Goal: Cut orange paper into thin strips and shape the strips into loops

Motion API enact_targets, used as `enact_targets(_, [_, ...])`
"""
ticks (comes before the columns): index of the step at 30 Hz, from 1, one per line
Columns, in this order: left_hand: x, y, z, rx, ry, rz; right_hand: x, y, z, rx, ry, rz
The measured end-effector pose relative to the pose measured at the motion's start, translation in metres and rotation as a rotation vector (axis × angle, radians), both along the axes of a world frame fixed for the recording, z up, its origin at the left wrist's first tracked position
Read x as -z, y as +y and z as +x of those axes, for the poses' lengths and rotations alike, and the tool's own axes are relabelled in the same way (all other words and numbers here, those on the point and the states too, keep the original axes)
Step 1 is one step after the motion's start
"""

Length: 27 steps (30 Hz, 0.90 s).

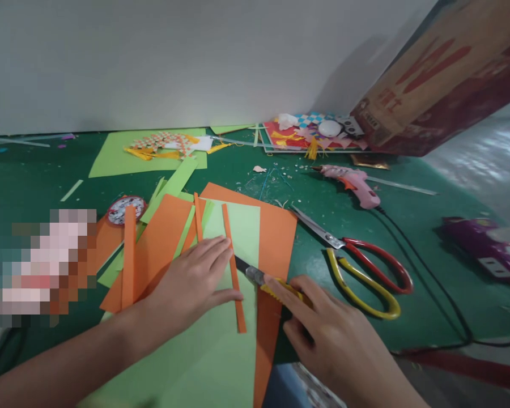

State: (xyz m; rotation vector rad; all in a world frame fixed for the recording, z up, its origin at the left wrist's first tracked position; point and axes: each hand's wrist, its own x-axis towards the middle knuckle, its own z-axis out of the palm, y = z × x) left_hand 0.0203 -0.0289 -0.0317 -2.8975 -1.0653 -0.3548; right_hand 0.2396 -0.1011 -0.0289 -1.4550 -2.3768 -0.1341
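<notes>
My left hand (193,283) lies flat with fingers stretched out, pressing on a light green paper sheet (221,345) that lies over an orange sheet (276,238). A narrow orange strip (233,272) runs beside its fingertips. My right hand (323,334) is closed around a yellow-handled utility knife (263,280). The blade tip touches the paper just right of the strip. More orange and green strips (161,238) lie fanned out to the left of my left hand.
Red and yellow-handled scissors (365,266) lie right of the sheets. A pink glue gun (355,184) with a black cord lies behind them, a purple tool (484,243) at far right. Woven paper crafts (165,144), a cardboard box (442,79) and a round tape roll (125,208) surround the green mat (34,181).
</notes>
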Motion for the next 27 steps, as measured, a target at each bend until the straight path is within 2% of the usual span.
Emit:
enact_targets(6, [-0.005,0.005,0.002,-0.017,0.055,-0.092,-0.001,-0.001,0.0,-0.004,-0.001,-0.007])
enact_targets(27, [-0.003,0.009,0.002,-0.023,0.083,-0.001,0.001,0.012,0.003,0.016,-0.057,0.017])
